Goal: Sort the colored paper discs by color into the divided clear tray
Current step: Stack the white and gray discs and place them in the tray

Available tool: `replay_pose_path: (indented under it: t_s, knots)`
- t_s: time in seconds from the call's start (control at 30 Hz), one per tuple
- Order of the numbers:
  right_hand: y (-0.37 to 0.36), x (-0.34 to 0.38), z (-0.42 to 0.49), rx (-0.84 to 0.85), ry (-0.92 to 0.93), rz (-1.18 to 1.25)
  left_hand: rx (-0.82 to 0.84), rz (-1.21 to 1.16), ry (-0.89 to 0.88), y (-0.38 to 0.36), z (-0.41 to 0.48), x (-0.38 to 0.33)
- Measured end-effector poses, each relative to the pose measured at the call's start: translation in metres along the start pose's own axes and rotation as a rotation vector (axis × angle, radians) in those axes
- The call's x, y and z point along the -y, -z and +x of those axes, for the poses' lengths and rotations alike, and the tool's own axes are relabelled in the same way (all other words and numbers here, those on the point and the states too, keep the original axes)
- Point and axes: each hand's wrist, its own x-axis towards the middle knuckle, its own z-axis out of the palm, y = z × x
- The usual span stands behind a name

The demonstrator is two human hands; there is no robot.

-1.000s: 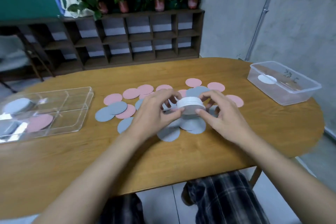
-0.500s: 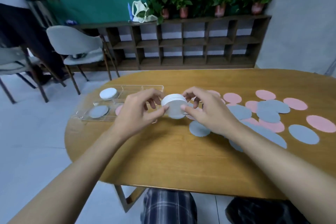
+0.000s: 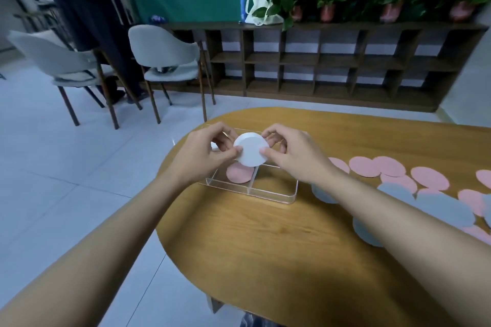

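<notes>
Wooden oval table (image 3: 265,247) before a dark shelf unit (image 3: 332,61): the left hand (image 3: 204,152) and right hand (image 3: 292,152) pinch a white disc stack (image 3: 251,150) between their fingertips, above the divided clear tray (image 3: 265,191). One pink disc (image 3: 239,174) lies in a near-left compartment. Loose pink discs (image 3: 377,166) and blue discs (image 3: 446,210) lie to the right.

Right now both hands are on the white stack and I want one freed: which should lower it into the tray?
Left, probably. The left hand hangs over the clear tray, while the right hand is nearer the loose pink discs.
</notes>
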Motion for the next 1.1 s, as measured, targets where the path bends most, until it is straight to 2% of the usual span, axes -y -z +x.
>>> replay_pose_path:
  t_s: [0.23,0.4,0.57,0.77,0.93,1.1]
  knots:
    - [-0.018,-0.022,0.052,0.02,-0.14,-0.05,0.09,-0.01,0.145,-0.005,0.049,0.03]
    - [-0.028,-0.037,0.074,0.061,-0.198,-0.067,0.1,0.11,0.219,-0.019,0.069,0.04]
    - [-0.035,-0.044,0.088,0.137,-0.229,-0.121,0.135,0.26,0.245,-0.03,0.079,0.052]
    - [-0.044,-0.044,0.097,0.197,-0.265,-0.233,0.141,0.318,0.257,-0.041,0.085,0.067]
    - [-0.054,-0.043,0.094,0.13,-0.214,-0.347,0.085,0.389,0.21,-0.044,0.082,0.064]
    - [-0.039,-0.041,0.08,0.044,-0.15,-0.258,0.024,0.349,0.145,-0.042,0.076,0.054]
